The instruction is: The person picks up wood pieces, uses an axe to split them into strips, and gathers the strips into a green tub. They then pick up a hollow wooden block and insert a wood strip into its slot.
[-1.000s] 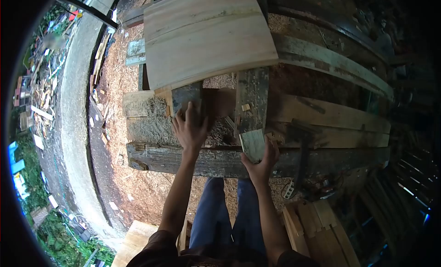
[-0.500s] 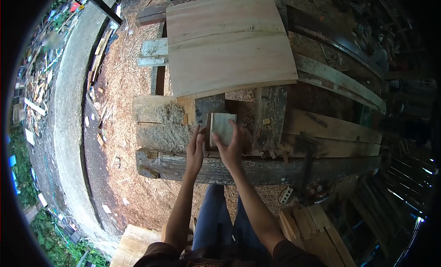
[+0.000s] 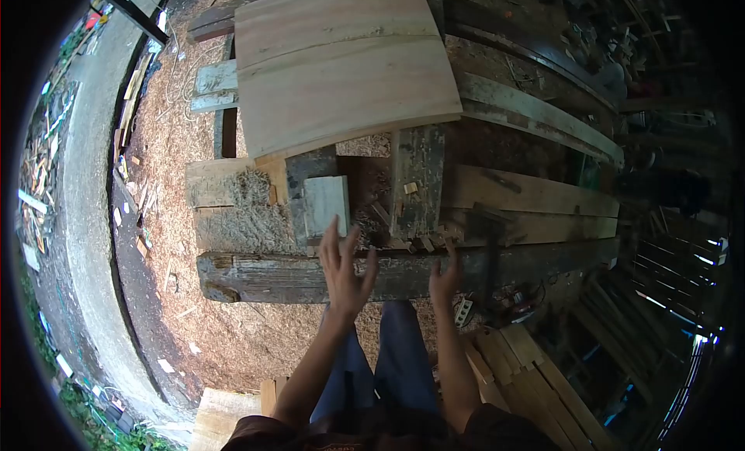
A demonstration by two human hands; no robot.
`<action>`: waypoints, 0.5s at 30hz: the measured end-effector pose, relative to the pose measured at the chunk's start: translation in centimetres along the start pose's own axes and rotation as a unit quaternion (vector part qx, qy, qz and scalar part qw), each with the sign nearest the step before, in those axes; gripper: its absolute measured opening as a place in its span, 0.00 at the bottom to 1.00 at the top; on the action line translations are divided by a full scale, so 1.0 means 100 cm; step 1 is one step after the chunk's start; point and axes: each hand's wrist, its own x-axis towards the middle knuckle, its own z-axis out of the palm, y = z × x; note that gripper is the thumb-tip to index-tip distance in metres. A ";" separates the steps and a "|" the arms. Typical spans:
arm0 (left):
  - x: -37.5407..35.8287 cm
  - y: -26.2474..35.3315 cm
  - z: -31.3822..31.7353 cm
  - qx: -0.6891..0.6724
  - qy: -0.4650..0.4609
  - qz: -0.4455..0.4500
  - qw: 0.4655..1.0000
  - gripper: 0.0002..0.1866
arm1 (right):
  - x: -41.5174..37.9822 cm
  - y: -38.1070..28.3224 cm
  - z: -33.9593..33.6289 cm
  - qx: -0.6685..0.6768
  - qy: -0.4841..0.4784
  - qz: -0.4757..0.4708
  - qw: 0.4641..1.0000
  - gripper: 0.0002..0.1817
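Released wood block now lies beyond both empty, withdrawn hands.

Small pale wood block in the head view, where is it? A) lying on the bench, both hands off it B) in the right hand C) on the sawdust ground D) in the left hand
A: the small wood block lies on the bench, with the left hand and right hand open and apart from it.
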 end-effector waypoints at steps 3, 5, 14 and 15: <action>-0.037 -0.001 0.034 -0.020 -0.055 0.022 0.998 0.27 | 0.013 0.043 -0.007 -0.062 -0.083 0.100 0.990 0.23; -0.061 -0.012 0.060 -0.040 -0.153 0.028 0.987 0.26 | 0.025 0.064 0.001 -0.131 -0.093 0.065 0.985 0.21; -0.089 0.005 0.172 0.107 -0.145 -0.086 0.980 0.26 | 0.039 0.073 -0.013 0.101 -0.057 0.008 0.993 0.10; -0.092 0.011 0.180 0.136 -0.109 -0.104 0.979 0.26 | 0.046 0.072 -0.015 0.109 -0.061 0.010 0.992 0.10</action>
